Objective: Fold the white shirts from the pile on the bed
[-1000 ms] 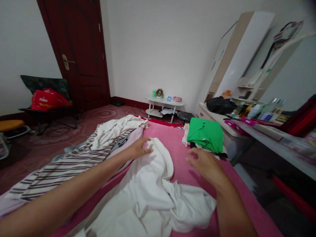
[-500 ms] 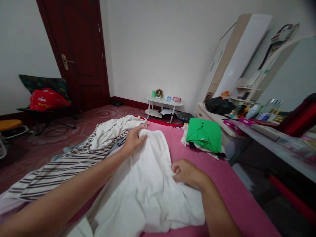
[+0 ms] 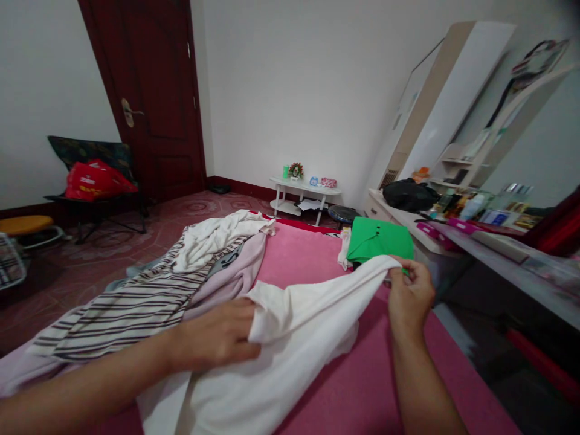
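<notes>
A white garment (image 3: 290, 344) is stretched above the pink bed cover (image 3: 362, 386). My left hand (image 3: 217, 336) is closed on its near left edge. My right hand (image 3: 410, 293) pinches the far right edge, lifted just in front of a folded green shirt (image 3: 380, 240). The cloth hangs slack between the two hands and trails down toward me. To the left lie a striped garment (image 3: 131, 302), a pale pink one (image 3: 235, 275) and a crumpled cream one (image 3: 217, 232).
A dresser top (image 3: 453, 232) with bottles and a black bag (image 3: 408, 194) runs along the right. A small white side table (image 3: 301, 193) stands by the far wall. A dark red door (image 3: 149, 96) and a chair with a red bag (image 3: 95, 179) are at the left.
Both hands closed on the white garment and pulled it apart; the right hand moved right and up toward the green shirt, the left drew back toward me.
</notes>
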{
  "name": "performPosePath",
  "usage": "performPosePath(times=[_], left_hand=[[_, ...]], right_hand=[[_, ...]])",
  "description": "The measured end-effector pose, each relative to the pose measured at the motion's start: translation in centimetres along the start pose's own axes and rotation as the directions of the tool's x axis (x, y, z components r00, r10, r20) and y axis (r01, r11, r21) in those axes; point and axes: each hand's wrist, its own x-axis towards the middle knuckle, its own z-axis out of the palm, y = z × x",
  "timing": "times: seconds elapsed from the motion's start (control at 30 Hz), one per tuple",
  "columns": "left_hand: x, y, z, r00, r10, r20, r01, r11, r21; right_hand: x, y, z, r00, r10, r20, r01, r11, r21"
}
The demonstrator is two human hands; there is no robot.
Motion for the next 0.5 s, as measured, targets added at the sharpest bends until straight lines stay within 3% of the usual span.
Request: performPosePath(times=[0.13, 0.23, 0.27, 0.33, 0.37, 0.43, 0.5], left_hand=[[-0.1, 4.1, 0.3, 0.969, 0.217, 0.12, -0.222, 0.975, 0.025], [-0.4, 5.0, 0.8, 0.958, 0.224, 0.178, -0.232, 0.972, 0.025], [-0.4, 5.0, 1.2, 0.974, 0.151, 0.166, -0.154, 0.988, 0.004], [-0.5, 5.0, 2.1, 0.985, -0.115, 0.128, 0.124, 0.99, -0.069], [-0.4, 5.0, 2.5, 0.955, -0.265, 0.132, 0.281, 0.952, -0.124], [0.0, 4.8, 3.1, 0.856, -0.479, 0.195, 0.515, 0.826, -0.23], [0.5, 4.3, 3.0, 0.818, -0.531, 0.221, 0.575, 0.744, -0.34]], right_hand=[[-0.1, 0.4, 0.4, 0.999, 0.048, 0.014, -0.049, 0.997, 0.06], [-0.2, 1.2, 0.6, 0.995, 0.076, 0.071, -0.082, 0.993, 0.083], [-0.2, 1.5, 0.6, 0.993, 0.082, 0.081, -0.09, 0.992, 0.088], [-0.2, 1.9, 0.6, 0.99, 0.105, 0.095, -0.115, 0.987, 0.109], [-0.2, 2.2, 0.6, 0.988, 0.12, 0.1, -0.131, 0.984, 0.12], [0.0, 2.6, 0.6, 0.983, 0.149, 0.108, -0.164, 0.975, 0.147], [0.1, 3.1, 0.5, 0.978, 0.168, 0.121, -0.187, 0.969, 0.164]])
